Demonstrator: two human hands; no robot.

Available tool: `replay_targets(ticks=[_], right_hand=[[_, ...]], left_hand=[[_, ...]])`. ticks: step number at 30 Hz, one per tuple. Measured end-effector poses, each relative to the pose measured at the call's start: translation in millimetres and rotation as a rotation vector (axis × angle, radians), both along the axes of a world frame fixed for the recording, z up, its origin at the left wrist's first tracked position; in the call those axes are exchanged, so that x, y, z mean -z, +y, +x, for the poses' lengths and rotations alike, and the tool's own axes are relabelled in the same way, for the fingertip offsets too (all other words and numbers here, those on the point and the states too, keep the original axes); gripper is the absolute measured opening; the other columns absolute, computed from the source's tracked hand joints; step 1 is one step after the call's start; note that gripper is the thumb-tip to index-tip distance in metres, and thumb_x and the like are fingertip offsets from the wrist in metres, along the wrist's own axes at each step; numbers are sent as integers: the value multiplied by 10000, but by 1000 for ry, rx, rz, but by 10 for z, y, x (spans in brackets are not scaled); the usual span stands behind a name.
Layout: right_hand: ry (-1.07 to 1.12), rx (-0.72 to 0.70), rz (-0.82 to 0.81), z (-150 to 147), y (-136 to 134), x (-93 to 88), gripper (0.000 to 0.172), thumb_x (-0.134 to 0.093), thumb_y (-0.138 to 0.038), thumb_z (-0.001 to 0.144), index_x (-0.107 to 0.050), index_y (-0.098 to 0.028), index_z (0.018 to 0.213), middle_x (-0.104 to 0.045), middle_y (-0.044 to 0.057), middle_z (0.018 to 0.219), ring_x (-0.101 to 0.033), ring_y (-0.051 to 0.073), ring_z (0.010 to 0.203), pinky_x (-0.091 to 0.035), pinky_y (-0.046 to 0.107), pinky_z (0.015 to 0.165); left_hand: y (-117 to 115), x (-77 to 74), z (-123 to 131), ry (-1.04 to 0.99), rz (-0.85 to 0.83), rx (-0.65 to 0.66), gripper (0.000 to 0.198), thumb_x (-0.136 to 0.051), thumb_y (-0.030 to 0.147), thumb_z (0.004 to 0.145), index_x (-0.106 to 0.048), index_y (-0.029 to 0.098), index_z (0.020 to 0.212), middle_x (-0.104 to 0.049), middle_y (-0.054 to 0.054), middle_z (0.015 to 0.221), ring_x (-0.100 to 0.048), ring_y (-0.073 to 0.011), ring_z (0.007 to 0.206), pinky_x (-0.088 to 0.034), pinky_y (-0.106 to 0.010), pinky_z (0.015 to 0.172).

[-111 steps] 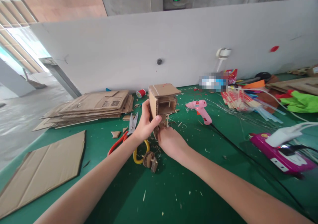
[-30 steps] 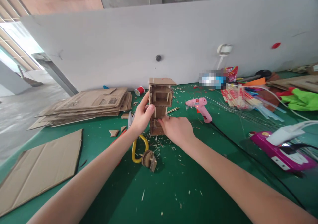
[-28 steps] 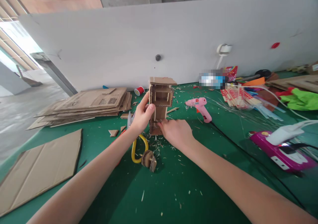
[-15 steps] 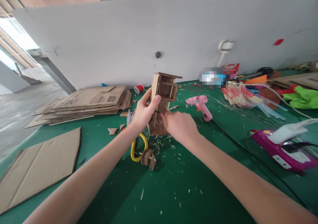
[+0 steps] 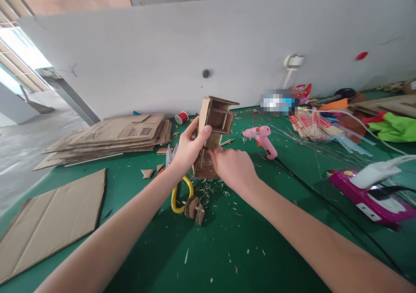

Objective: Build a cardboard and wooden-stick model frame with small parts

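A small cardboard box structure [image 5: 205, 111] with open compartments stands raised at the middle of the view. Wrapped round its left side is my left hand [image 5: 191, 143], thumb on the near face. My right hand [image 5: 232, 163] is closed at the lower compartment, its fingertips against the cardboard; whatever they pinch is too small to make out. Below the box lie scissors with a yellow handle [image 5: 174, 197] and a small cardboard piece with round discs [image 5: 192, 207]. A pink glue gun [image 5: 265, 141] rests to the right of my right hand.
Stacked cardboard [image 5: 126, 132] and a flat sheet [image 5: 61, 215] lie at the left. A red spool [image 5: 182, 118] is behind the scissors. At the right are a magenta power strip [image 5: 364, 197], wrapped sticks [image 5: 307, 126] and green cloth [image 5: 396, 127]. Scraps litter the green table [image 5: 260, 249].
The view has shifted very slightly. Both hands keep their hold at the box, with my right hand turned slightly at the lower compartment.
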State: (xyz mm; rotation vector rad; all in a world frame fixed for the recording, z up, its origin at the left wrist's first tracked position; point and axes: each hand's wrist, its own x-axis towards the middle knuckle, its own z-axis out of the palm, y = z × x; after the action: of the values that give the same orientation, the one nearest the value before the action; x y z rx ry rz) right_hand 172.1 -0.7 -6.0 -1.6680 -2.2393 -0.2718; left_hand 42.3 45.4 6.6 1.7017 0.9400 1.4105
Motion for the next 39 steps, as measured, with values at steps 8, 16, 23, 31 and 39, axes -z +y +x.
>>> replay_targets(ticks=[8, 16, 23, 31, 39], right_hand=[[-20, -73, -117, -14, -105, 77, 482, -238, -335, 964, -667, -137, 868, -671, 142, 678, -657, 238, 599, -393, 306, 499], [-50, -73, -95, -101, -130, 199, 423, -258, -315, 968, -631, -127, 899, -689, 138, 675, -692, 285, 654, -445, 327, 520], [49, -10, -84, -72, -72, 193, 451, -234, -349, 970, -614, -116, 898, -682, 126, 683, -675, 250, 604, -384, 287, 482], [184, 3, -100, -153, -35, 195, 435, -253, -333, 968, -628, -140, 865, -696, 111, 728, -672, 239, 646, -387, 294, 530], [233, -40, -123, -128, -54, 217, 452, -262, -336, 963, -656, -138, 864, -700, 119, 720, -670, 235, 654, -407, 303, 552]], left_hand=[[-100, -55, 28, 39, 19, -21, 538, -563, 532, 802, -562, 191, 1217, -639, -65, 1146, -581, -253, 1034, -500, -363, 852], [-70, -76, 42, 11, -43, 5, 610, -590, 538, 779, -521, 198, 1280, -634, -66, 1177, -607, -241, 990, -517, -333, 808], [-55, -106, -44, 66, -23, 2, 545, -553, 545, 807, -580, 184, 1214, -668, -65, 1070, -611, -236, 940, -510, -317, 754], [-90, -203, 23, 176, -136, 46, 574, -563, 600, 774, -606, 187, 1169, -670, -65, 1089, -605, -257, 980, -478, -322, 806], [-96, -175, 23, 153, -120, 60, 559, -561, 581, 788, -588, 206, 1202, -657, -58, 1113, -609, -245, 967, -477, -314, 799]])
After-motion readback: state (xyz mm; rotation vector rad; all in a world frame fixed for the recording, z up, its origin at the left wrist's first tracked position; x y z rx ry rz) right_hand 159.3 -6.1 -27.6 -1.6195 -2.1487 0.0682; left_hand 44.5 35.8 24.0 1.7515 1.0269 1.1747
